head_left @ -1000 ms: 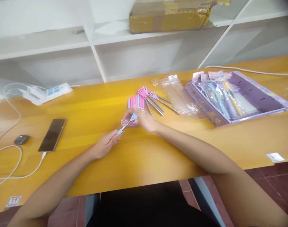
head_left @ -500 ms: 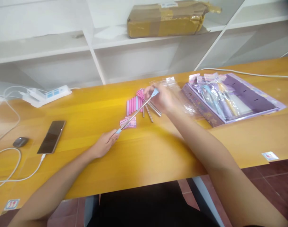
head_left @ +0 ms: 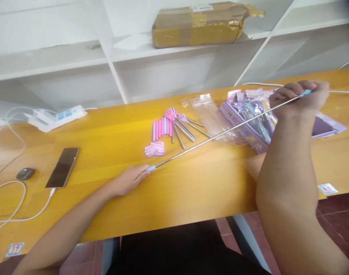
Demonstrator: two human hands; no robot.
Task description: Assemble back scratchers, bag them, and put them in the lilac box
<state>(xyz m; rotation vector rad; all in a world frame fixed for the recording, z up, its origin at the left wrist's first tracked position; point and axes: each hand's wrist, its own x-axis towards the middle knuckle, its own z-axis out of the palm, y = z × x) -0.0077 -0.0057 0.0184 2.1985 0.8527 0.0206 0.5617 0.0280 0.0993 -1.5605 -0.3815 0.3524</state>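
Note:
A telescopic back scratcher [head_left: 208, 140] with a thin metal rod stretches slantwise between my hands, drawn out long. My left hand [head_left: 131, 178] is closed round its light-blue handle. At the upper right my right hand [head_left: 301, 100] is closed round the light-blue head, most of which the fingers hide. Below the rod, on the table, lie pink and lilac hand-shaped scratcher heads [head_left: 171, 114] on metal rods. A row of pink, lilac and blue handle tubes [head_left: 162, 128] lies beside them, with a few small printed cards [head_left: 155, 149] in front.
Clear plastic bags [head_left: 204, 110] lie right of the heads. A purple box [head_left: 243, 130] with wrapped scratchers stands partly behind my right arm. On the left are a phone [head_left: 62, 167] on a cable, a dark mouse-like object [head_left: 26, 173] and a power strip [head_left: 58, 117]. A taped carton [head_left: 198, 26] sits on the shelf.
My right hand has moved far to the right and slightly up with the head, and the rod between my hands has become much longer. My left hand has barely shifted.

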